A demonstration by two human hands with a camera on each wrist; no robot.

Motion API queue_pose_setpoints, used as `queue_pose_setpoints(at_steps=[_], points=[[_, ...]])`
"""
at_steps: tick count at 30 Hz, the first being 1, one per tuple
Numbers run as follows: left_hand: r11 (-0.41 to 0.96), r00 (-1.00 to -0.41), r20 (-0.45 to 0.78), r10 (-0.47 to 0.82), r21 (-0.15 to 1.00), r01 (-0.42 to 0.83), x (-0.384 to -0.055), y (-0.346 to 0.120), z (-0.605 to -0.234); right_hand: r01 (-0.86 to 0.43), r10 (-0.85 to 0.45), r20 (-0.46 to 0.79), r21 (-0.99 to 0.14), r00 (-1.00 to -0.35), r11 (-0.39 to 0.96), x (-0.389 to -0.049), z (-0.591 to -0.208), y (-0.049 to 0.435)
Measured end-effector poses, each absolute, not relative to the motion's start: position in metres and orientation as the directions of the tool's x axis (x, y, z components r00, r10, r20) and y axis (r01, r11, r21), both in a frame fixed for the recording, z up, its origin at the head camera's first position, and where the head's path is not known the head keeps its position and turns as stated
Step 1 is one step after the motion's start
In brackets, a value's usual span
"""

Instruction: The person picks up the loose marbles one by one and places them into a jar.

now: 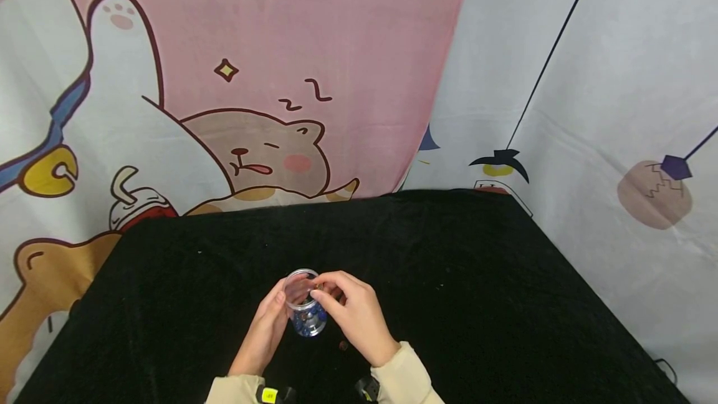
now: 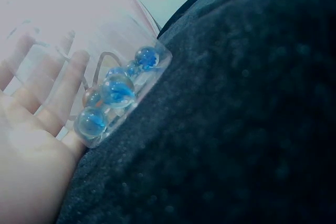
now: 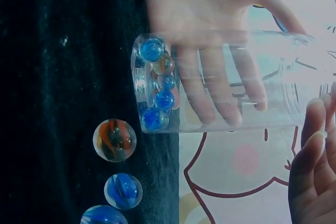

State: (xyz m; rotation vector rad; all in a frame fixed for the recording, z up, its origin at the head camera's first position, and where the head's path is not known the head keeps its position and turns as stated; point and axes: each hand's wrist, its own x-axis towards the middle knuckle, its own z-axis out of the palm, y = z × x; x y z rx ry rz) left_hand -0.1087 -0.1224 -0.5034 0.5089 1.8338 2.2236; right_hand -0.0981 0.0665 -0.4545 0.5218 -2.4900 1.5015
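Observation:
My left hand (image 1: pixel 268 323) grips a clear plastic jar (image 1: pixel 303 295) from its left side, the jar tilted slightly with its mouth up. Through the wall in the right wrist view, the left fingers (image 3: pixel 216 90) show curled behind it. Several blue marbles (image 3: pixel 152 50) and an orange-streaked marble (image 3: pixel 164 64) lie at the jar's bottom. Over the jar's mouth is my right hand (image 1: pixel 356 310), thumb and fingers bent close together at the rim. I cannot tell whether a marble is between them.
Black cloth (image 1: pixel 477 304) covers the table. Loose on it near the jar are an orange-and-dark marble (image 3: pixel 114 140), a blue marble (image 3: pixel 123 191) and another blue marble (image 3: pixel 104 215). A printed cartoon curtain (image 1: pixel 364 48) hangs behind the table.

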Motion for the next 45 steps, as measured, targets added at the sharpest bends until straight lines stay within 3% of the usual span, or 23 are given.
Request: queue_pose_setpoints(at_steps=[25,45], points=[[-0.210,-0.911,0.148,0.384,0.975,0.070,-0.108,-0.122,-0.504,-0.423,-0.230,0.358,-0.813,-0.905,0.399,-0.100,-0.455,0.070],[-0.217,-0.908,0.176,0.380,0.971,0.097,-0.109,-0.121,-0.507,-0.378,-0.221,0.313,-0.836,-0.924,0.397,-0.105,-0.453,0.085]])
